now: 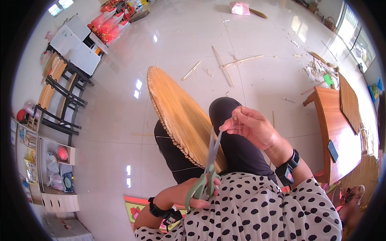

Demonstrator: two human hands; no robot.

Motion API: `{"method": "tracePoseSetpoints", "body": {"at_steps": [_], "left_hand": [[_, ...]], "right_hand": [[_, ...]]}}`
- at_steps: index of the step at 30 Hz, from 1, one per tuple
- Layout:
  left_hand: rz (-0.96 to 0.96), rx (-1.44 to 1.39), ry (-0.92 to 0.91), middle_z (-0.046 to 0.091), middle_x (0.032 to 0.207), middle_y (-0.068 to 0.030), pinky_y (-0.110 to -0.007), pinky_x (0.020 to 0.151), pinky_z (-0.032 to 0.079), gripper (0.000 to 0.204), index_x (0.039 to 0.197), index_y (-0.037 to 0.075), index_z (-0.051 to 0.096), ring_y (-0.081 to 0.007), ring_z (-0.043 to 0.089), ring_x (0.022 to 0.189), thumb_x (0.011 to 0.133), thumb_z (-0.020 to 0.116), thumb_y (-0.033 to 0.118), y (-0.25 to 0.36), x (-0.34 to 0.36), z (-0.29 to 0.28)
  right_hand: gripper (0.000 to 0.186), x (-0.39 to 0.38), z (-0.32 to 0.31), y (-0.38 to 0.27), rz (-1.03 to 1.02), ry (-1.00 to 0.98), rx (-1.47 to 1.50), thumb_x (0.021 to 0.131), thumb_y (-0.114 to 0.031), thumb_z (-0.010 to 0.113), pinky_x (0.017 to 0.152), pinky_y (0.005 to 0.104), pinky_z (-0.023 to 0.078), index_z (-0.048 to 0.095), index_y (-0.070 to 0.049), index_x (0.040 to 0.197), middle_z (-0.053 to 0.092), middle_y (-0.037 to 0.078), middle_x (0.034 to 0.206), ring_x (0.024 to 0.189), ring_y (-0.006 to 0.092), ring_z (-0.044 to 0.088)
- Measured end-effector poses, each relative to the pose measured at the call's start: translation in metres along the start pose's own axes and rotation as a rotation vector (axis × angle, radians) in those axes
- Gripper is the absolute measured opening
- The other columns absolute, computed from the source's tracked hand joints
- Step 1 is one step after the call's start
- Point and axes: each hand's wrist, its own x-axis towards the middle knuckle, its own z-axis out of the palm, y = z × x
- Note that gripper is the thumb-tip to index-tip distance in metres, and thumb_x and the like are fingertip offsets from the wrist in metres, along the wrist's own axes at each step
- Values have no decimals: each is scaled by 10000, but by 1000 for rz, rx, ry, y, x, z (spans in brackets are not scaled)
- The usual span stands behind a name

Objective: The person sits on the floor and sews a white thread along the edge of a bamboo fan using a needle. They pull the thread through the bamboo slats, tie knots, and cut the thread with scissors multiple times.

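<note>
Scissors (210, 166) in left grip (183, 192), bags (52, 164) on shelf (60, 203)

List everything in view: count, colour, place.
Scissors: 1, green handles, left hand
Thread: count unclear, white, right hand and left leg
Straw piece: 1, tan, on lap
Sticks: several, pale, floor ahead
Table: 1, brown, right
Phone: 1, dark, on table
Box: 1, pink, floor, top centre
Bags: several, red, upper left
Bench: at least 1, brown and black, left
Shelf unit: 1, whitish, lower left
Mat: 1, red and yellow, floor, lower left
Wristbands: 2, black, one per wrist
Top: 1, white with black dots, bottom
Legs: 2, black trousers, centre
Hands: 2, bare, centre and lower centre
</note>
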Motion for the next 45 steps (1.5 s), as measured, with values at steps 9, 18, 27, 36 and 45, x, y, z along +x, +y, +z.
{"method": "tracePoseSetpoints", "body": {"at_steps": [9,18,27,36,45], "left_hand": [[-21,9,-41,545,1079,-61,-310,897,434,634,1294,28,416,-163,525,1018,740,714,111,0,22,0],[29,-24,65,550,1074,-68,-302,865,457,658,1316,37,400,-152,541,1003,733,698,106,4,34,1],[146,-19,123,572,1033,-45,-284,796,483,654,1338,42,407,-118,565,907,750,685,108,2,43,-5],[1092,-33,532,633,859,-96,-255,625,492,443,1097,31,582,-160,609,790,723,779,164,13,-25,-48],[757,-409,1818,616,772,-25,-226,549,398,150,956,82,594,-104,555,648,925,640,222,-135,-177,-140]], "right_hand": [[187,3,3,5,-50,-39,-72,1049,-270,451,936,305,461,551,-112,1038,676,82,1058,1045,143,618],[173,7,1,15,-93,-36,-80,1044,-232,467,919,294,487,550,-83,1013,651,46,1003,1009,126,615],[104,2,16,25,-175,-43,-413,1018,-110,497,679,214,457,559,-39,973,564,-21,775,719,59,542],[117,1,3,21,-105,-110,-573,1001,-75,513,637,206,467,585,-25,923,570,-13,734,665,55,564],[85,4,-24,7,-153,20,-263,1002,-78,478,610,280,427,550,-49,969,470,8,677,616,118,478]]}}
